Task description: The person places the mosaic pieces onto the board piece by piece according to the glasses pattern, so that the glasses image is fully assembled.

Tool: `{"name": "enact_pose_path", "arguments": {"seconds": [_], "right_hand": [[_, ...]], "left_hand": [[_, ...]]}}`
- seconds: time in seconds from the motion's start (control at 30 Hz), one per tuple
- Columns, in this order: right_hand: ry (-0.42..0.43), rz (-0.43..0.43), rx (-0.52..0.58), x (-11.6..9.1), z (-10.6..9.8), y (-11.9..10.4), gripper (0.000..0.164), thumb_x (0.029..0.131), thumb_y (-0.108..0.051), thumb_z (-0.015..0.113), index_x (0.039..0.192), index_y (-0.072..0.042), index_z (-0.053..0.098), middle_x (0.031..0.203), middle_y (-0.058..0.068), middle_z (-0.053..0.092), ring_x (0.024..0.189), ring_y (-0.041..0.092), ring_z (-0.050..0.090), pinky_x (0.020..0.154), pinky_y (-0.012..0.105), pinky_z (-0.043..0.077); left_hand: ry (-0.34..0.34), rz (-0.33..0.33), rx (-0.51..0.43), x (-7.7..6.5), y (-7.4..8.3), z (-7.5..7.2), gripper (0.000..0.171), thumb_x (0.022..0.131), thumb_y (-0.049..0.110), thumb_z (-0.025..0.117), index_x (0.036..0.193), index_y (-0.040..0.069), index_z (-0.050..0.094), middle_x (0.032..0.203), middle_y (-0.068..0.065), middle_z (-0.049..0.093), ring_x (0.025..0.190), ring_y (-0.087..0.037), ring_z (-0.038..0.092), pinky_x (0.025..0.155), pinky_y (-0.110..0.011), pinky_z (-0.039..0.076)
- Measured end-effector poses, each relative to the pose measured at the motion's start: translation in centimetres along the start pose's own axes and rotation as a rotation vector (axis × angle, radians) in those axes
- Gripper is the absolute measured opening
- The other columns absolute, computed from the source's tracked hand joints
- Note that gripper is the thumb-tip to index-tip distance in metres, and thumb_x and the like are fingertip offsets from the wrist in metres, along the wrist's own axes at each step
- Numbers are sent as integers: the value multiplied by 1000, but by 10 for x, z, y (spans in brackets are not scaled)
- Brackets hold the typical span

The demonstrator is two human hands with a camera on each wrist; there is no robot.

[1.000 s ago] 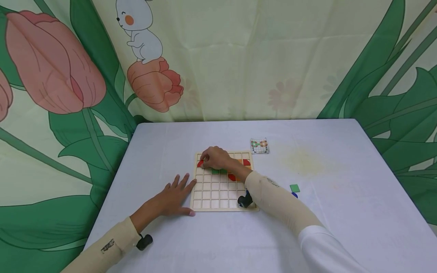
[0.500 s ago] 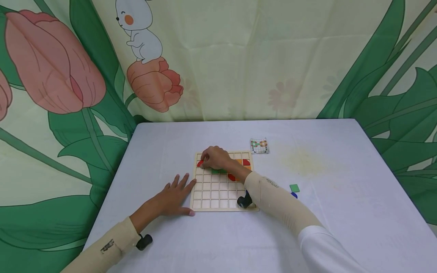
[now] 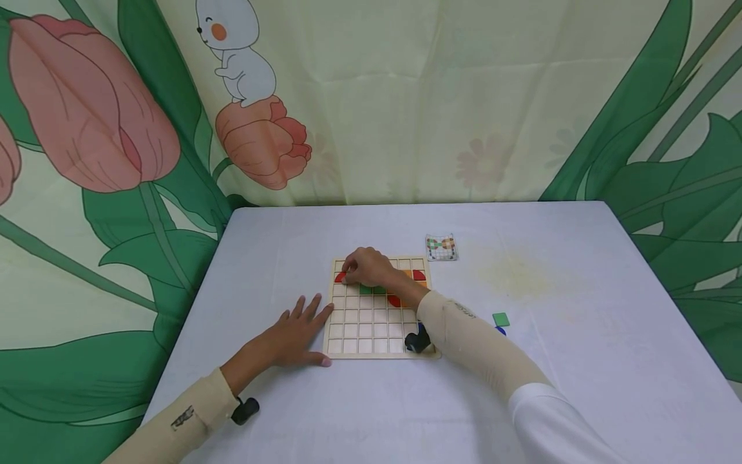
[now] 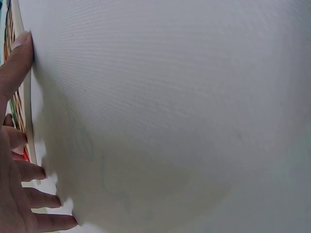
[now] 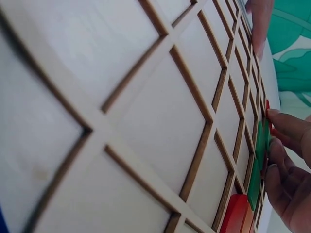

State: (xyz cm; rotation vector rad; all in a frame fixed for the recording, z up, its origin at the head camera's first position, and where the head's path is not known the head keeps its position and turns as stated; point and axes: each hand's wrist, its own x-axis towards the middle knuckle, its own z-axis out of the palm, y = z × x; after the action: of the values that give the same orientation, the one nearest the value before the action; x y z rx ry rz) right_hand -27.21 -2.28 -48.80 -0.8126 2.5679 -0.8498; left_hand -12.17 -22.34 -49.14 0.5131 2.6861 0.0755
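A wooden grid board [image 3: 365,332] lies on the white-covered table. My right hand [image 3: 371,267] is over its upper left part, fingers curled, pinching a red quarter-round piece [image 3: 339,278] at a left-side cell. In the right wrist view, the fingertips [image 5: 274,114] meet this red piece [image 5: 267,108], beside green pieces [image 5: 255,177] set in the grid. My left hand [image 3: 292,335] lies spread, its index finger and thumb touching the board's left edge. Green pieces [image 3: 371,290], red pieces [image 3: 418,276] and orange ones sit in other cells; the right hand and forearm hide part of them.
A small pattern card [image 3: 441,247] lies beyond the board's far right corner. Right of the board are a loose green square [image 3: 501,319] and a blue piece [image 3: 501,330]. A printed curtain [image 3: 406,116] hangs behind the table [image 3: 580,270].
Almost nothing differs. The right hand stays at the red piece with at most a tiny shift, and the left hand remains at the board's edge.
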Motion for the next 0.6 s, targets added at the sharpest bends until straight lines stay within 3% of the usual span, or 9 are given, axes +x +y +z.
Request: {"name": "enact_pose_path", "arguments": {"seconds": [0.27, 0.6], "right_hand": [[11, -4, -22, -2, -1, 0, 20, 89, -27, 77, 104, -14, 78, 85, -4, 70, 76, 12, 60, 62, 26, 46], [-35, -130, 76, -25, -20, 21, 26, 92, -27, 74, 112, -11, 74, 90, -3, 72, 80, 12, 61, 71, 27, 50]], "left_hand": [[1, -2, -14, 0, 1, -2, 110, 78, 71, 70, 161, 18, 22, 168, -18, 12, 151, -52, 12, 110, -70, 31], [-11, -22, -11, 0, 2, 0, 112, 76, 72, 71, 161, 19, 22, 168, -18, 12, 151, -52, 12, 110, -70, 31]]}}
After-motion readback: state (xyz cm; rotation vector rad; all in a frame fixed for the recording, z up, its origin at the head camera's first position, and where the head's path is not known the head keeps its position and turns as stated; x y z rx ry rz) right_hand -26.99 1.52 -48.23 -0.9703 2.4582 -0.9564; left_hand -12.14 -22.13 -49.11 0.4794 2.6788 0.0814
